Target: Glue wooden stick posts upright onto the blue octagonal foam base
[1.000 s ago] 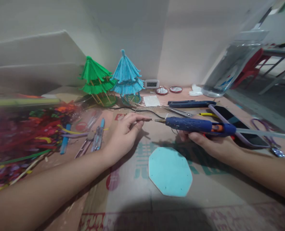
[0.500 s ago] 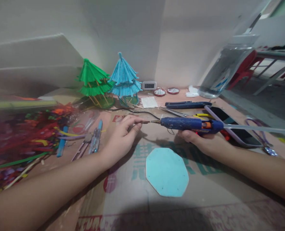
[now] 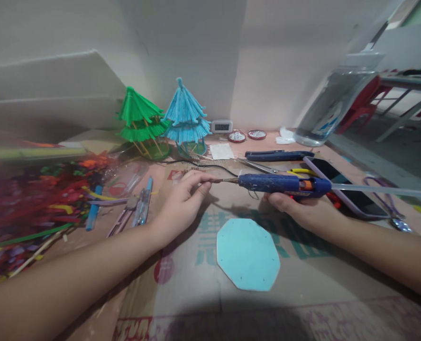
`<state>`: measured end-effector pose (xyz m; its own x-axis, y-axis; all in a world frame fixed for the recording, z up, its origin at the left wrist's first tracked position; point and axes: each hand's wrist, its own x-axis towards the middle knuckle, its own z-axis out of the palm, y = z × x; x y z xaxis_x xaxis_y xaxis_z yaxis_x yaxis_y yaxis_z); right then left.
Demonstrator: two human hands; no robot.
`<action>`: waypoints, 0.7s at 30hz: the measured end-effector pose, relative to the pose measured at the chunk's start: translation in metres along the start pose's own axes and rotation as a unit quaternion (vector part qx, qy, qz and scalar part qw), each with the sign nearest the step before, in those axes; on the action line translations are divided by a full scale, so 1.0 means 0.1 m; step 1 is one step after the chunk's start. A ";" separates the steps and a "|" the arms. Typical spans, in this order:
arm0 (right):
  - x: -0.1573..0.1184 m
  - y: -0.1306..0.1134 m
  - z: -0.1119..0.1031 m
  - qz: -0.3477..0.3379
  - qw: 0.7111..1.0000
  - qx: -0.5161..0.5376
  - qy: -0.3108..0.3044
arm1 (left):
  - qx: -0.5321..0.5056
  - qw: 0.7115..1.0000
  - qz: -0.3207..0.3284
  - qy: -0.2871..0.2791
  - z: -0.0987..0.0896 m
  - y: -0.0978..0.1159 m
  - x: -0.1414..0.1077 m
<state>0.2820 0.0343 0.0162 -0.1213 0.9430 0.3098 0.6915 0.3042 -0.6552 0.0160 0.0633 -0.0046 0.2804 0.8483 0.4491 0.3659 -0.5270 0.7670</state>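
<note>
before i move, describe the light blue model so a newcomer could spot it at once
Start at the big pale wall and drop to its foot, where there is a small white digital clock. Just left of that stands the light blue model, with a pointed, two-tier roof. The similar green model is further left, so go by colour.

The glue gun has a blue plastic body (scuffed, with whitish flecks) and a metal nozzle. Its glue stick looks translucent and smooth. The octagon has a matt, smooth, paper-like face, on printed cardboard. Near the tabletop's far edge, the blue model looks fibrous and matt; the bottle, at the far right corner, is clear, glossy plastic.
</note>
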 end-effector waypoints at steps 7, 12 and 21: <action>-0.01 0.00 0.00 0.024 1.000 -0.001 0.000 | 0.002 1.000 -0.001 0.003 0.00 0.00 0.01; -0.02 0.05 0.02 0.024 1.000 0.009 0.002 | 0.000 1.000 -0.001 0.002 0.00 0.02 0.00; -0.02 0.15 0.04 0.001 1.000 -0.008 -0.001 | 0.003 1.000 -0.011 0.004 0.00 0.03 0.00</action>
<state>0.2897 0.0374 0.0029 -0.1216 0.9437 0.3076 0.7028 0.3007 -0.6447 0.0174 0.0617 -0.0021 0.2653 0.8597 0.4366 0.3776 -0.5093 0.7733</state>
